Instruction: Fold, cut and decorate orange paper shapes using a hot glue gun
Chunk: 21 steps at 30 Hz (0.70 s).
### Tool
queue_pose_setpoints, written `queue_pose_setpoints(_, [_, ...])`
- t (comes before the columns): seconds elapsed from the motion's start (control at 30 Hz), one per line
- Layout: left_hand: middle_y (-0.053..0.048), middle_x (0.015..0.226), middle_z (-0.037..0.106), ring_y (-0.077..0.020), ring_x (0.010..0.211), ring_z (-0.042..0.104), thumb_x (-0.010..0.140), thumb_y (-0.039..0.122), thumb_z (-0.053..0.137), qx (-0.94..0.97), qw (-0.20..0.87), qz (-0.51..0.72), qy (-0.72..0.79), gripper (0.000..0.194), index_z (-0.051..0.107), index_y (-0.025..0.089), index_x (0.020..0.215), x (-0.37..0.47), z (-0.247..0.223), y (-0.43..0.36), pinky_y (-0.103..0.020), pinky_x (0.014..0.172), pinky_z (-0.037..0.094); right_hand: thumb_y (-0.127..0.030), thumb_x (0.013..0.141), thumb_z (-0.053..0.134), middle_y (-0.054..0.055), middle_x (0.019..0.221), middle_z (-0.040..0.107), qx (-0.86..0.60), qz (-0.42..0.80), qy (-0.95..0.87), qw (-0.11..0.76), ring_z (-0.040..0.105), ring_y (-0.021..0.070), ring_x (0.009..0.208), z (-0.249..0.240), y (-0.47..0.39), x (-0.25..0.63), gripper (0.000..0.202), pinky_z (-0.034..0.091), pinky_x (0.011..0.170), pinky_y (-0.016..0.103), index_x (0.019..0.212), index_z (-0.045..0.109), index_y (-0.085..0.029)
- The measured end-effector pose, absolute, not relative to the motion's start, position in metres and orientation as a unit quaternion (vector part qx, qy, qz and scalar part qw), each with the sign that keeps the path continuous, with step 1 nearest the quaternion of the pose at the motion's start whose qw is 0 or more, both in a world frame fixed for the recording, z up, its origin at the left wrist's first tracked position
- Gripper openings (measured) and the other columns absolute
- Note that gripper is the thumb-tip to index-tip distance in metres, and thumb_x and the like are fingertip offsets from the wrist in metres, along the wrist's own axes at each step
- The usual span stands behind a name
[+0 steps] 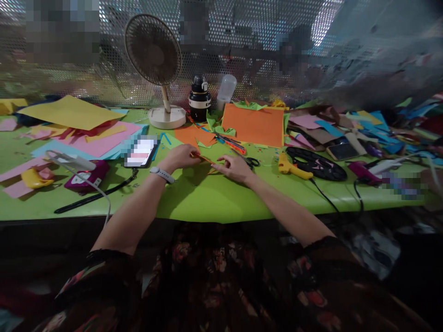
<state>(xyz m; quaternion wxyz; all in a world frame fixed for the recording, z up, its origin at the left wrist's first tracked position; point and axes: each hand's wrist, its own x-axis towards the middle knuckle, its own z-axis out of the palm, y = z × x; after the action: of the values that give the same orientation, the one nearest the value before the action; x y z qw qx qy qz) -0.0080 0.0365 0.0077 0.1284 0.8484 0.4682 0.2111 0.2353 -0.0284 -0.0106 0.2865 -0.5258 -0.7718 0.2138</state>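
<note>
A thin orange paper strip [205,159] stretches between my two hands above the green table. My left hand [182,157], with a pale watch on its wrist, pinches the strip's left end. At the strip's right end, my right hand [235,168] touches it with the fingertips; the index finger is bent and the fingers look partly apart. Black-handled scissors [252,162] lie just behind my right hand. Orange paper pieces [195,136] and several pens [231,142] rest beyond the hands.
Behind stand a fan [167,117], a black bottle [200,102] and a large orange sheet [254,124]. To the left are a phone [140,152] and a purple box [86,177]; to the right, a yellow glue gun [292,168] and a black tray [316,164].
</note>
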Motion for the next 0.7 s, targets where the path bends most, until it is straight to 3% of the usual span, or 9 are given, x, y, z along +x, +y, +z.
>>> queue_pose_setpoints(0.17, [-0.007, 0.085, 0.076, -0.0230, 0.075, 0.066, 0.076, 0.019, 0.059, 0.857, 0.092, 0.232, 0.451, 0.028, 0.079, 0.023, 0.094, 0.003, 0.005, 0.030, -0.030, 0.070, 0.044, -0.029, 0.080, 0.064, -0.001, 0.064, 0.063, -0.518, 0.175, -0.790, 0.279, 0.052, 0.0132, 0.056, -0.017, -0.026, 0.233, 0.031, 0.034, 0.056, 0.028, 0.108, 0.070, -0.017])
queue_pose_setpoints(0.3, [-0.011, 0.091, 0.077, -0.0271, 0.079, 0.068, 0.080, 0.020, 0.060, 0.840, 0.095, 0.262, 0.465, 0.028, 0.079, 0.022, 0.100, 0.003, 0.005, 0.030, -0.034, 0.075, 0.046, -0.021, 0.076, 0.062, -0.002, 0.063, 0.061, -0.494, 0.164, -0.795, 0.313, 0.051, 0.0130, 0.055, -0.015, -0.029, 0.235, 0.033, 0.036, 0.057, 0.028, 0.108, 0.070, -0.018])
queue_pose_setpoints(0.4, [-0.010, 0.094, 0.077, -0.0277, 0.084, 0.069, 0.082, 0.020, 0.062, 0.822, 0.120, 0.310, 0.463, 0.022, 0.080, 0.023, 0.095, 0.003, 0.004, 0.031, -0.036, 0.081, 0.047, -0.023, 0.079, 0.059, -0.002, 0.062, 0.058, -0.470, 0.213, -0.771, 0.373, 0.049, 0.0125, 0.053, -0.009, -0.031, 0.238, 0.031, 0.037, 0.055, 0.028, 0.108, 0.069, -0.018])
queue_pose_setpoints(0.53, [-0.007, 0.103, 0.076, -0.0237, 0.099, 0.068, 0.082, 0.022, 0.066, 0.789, 0.232, 0.423, 0.380, 0.018, 0.079, 0.025, 0.094, 0.006, 0.005, 0.028, -0.035, 0.095, 0.047, -0.039, 0.087, 0.055, -0.003, 0.061, 0.052, -0.462, 0.280, -0.689, 0.484, 0.047, 0.0120, 0.054, -0.005, -0.027, 0.241, 0.025, 0.039, 0.054, 0.027, 0.094, 0.068, -0.019])
queue_pose_setpoints(0.7, [-0.009, 0.130, 0.066, -0.0245, 0.128, 0.055, 0.083, 0.030, 0.070, 0.793, 0.337, 0.434, 0.261, 0.016, 0.079, 0.025, 0.095, 0.012, 0.014, 0.020, -0.041, 0.113, 0.034, -0.043, 0.083, 0.063, 0.003, 0.091, 0.067, -0.437, 0.354, -0.643, 0.520, 0.061, 0.0143, 0.081, -0.002, -0.019, 0.241, 0.026, 0.049, 0.074, 0.028, 0.098, 0.067, -0.021])
